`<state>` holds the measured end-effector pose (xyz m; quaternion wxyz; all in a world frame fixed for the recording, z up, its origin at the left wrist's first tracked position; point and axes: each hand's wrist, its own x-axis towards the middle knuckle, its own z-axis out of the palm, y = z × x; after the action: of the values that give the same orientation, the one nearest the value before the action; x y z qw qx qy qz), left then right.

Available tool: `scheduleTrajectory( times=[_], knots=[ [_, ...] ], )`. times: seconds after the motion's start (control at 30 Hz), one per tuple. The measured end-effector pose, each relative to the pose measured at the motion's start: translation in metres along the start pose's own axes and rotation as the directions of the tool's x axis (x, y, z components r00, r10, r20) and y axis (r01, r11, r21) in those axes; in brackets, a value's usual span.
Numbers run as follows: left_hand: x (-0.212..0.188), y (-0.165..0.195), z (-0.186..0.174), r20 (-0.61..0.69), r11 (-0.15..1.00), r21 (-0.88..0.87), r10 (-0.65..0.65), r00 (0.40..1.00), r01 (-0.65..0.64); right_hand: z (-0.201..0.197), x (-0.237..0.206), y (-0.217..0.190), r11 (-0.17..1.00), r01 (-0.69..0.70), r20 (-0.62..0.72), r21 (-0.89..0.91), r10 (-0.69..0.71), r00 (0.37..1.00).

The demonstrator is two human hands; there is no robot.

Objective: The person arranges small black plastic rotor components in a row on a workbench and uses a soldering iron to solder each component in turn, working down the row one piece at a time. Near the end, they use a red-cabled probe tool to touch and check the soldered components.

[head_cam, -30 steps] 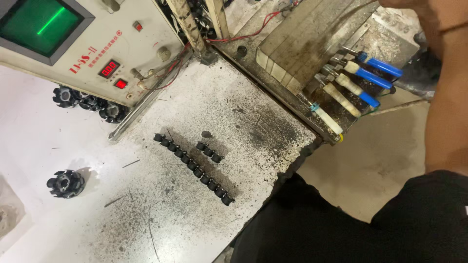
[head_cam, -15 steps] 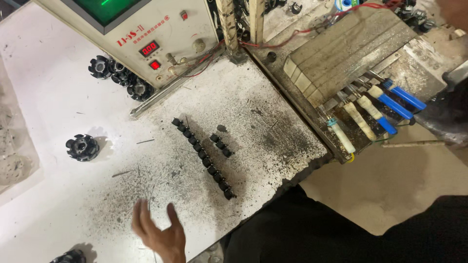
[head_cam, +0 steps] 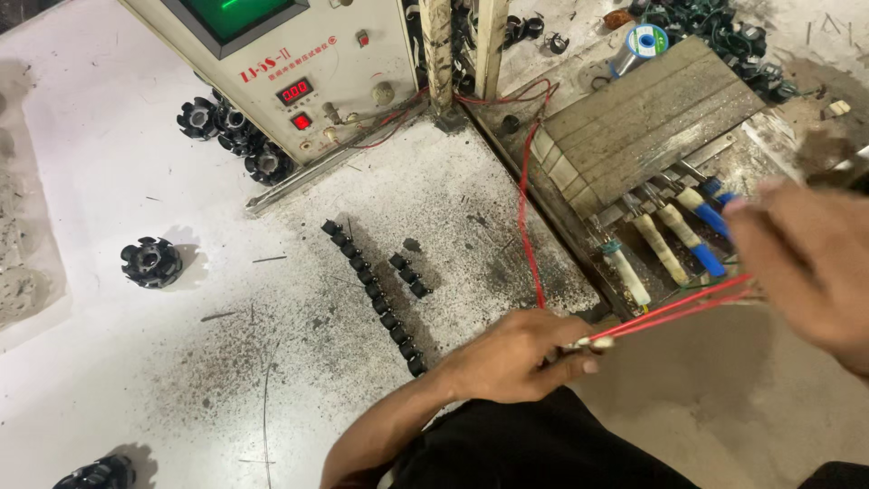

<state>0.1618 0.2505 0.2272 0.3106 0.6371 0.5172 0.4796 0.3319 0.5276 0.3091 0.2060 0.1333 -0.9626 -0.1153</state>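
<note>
The white, soot-stained counter carries a beige test box with a green screen and a long row of small black parts. A second ago neither hand held anything; now the left hand pinches thin red wires at the counter's front edge, stretched taut toward the blurred right hand, whose grip I cannot tell.

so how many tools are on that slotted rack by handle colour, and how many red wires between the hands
Blue-handled tools on the rack: 2
Cream-handled tools: 2
Red wires from left hand to right hand: at least 2, blurred
Total: 6
</note>
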Motion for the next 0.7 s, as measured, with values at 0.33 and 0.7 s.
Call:
scheduleTrajectory(
  times=[0.33, 0.7],
  knots=[
    [-0.036, -0.046, 0.021, -0.306, 0.933, 0.339, -0.012, 0.952, 0.12, 0.147, -0.006, 0.123, 0.498, -0.763, 0.195, 0.412, 0.77, 0.608],
    [-0.067, -0.16, 0.127, 0.212, 0.991, -0.083, -0.089, 0.973, 0.109, 0.232, 0.15, -0.106, 0.666, -0.081, 0.276, 0.742, -0.192, 0.942]
  ],
)
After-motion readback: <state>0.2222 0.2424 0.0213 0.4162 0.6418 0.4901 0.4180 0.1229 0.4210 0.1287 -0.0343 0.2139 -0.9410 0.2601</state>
